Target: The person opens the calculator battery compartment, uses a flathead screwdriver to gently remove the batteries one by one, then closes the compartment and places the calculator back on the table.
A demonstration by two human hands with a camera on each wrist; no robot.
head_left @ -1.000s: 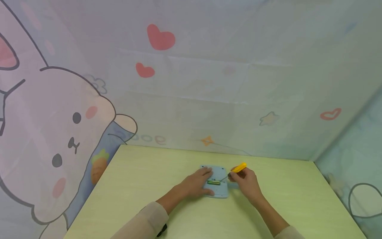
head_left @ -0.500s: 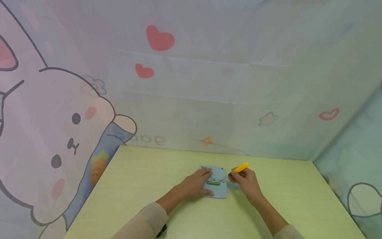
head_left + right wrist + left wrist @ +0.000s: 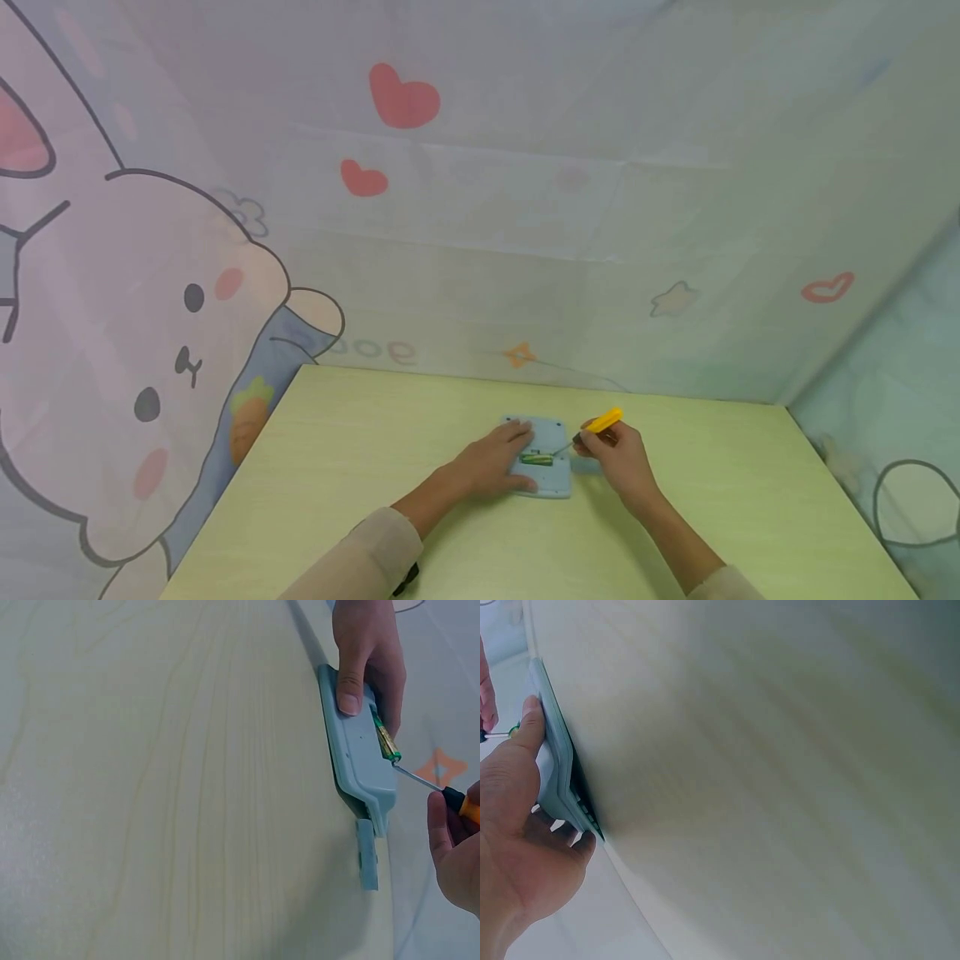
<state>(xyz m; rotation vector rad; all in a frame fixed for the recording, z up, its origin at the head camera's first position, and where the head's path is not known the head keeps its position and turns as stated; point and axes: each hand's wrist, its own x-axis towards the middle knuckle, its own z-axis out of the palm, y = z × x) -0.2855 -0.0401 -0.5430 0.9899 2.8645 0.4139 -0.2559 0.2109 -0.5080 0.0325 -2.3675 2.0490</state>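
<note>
Had the pale-blue calculator-like device [image 3: 552, 477] underside up on the bench [image 3: 375, 433], a little right of centre, with a green-and-gold battery [image 3: 537, 459] lying in the uncovered compartment across its middle. Pressed down on the device's left part with the left hand [image 3: 491, 461], grip unclenched: thumb stretched over the near portion, longer fingers laid across the far portion, smaller ones bent at the left edge. Pinched a yellow-handled screwdriver [image 3: 604, 419] in the right hand [image 3: 621, 461], thumb and fingertips at the black collar, handle tilted up and rightward, shaft slanting down leftward to the battery's right end. Could not tell contact from a slight gap at the tip. Saw a small pale-blue piece [image 3: 367, 855] just beside the device's right edge. Reached in with both forearms from the near side, angled inward, out of a left sleeve [image 3: 367, 550] and a right sleeve [image 3: 726, 585], both pale. Faced a rabbit-printed backdrop [image 3: 187, 350] behind the bench.
</note>
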